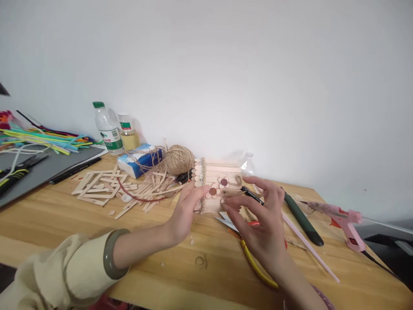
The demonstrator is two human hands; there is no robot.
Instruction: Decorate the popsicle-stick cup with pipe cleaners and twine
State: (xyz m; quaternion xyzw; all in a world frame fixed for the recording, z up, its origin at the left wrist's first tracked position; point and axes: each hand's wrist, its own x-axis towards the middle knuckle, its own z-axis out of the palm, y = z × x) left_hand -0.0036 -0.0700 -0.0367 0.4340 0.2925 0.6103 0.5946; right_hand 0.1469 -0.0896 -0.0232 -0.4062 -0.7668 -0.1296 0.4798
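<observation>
A small craft piece made of popsicle sticks (216,176), wrapped around a clear plastic bottle and trimmed with twine and flower shapes, lies on the wooden table (180,267). My left hand (185,211) presses its left end with fingers stretched out. My right hand (261,224) touches the front of the piece, fingers spread, tips on the twine decoration. Neither hand grips anything else.
Loose popsicle sticks (112,187), a twine ball (178,159), a tissue pack (138,161) and two bottles (108,128) lie left. A pink glue gun (342,221), a dark knife (301,219), a thin pink straw (309,247) and yellow-handled pliers (254,265) lie right. Coloured straws (41,140) and a grey mat sit far left.
</observation>
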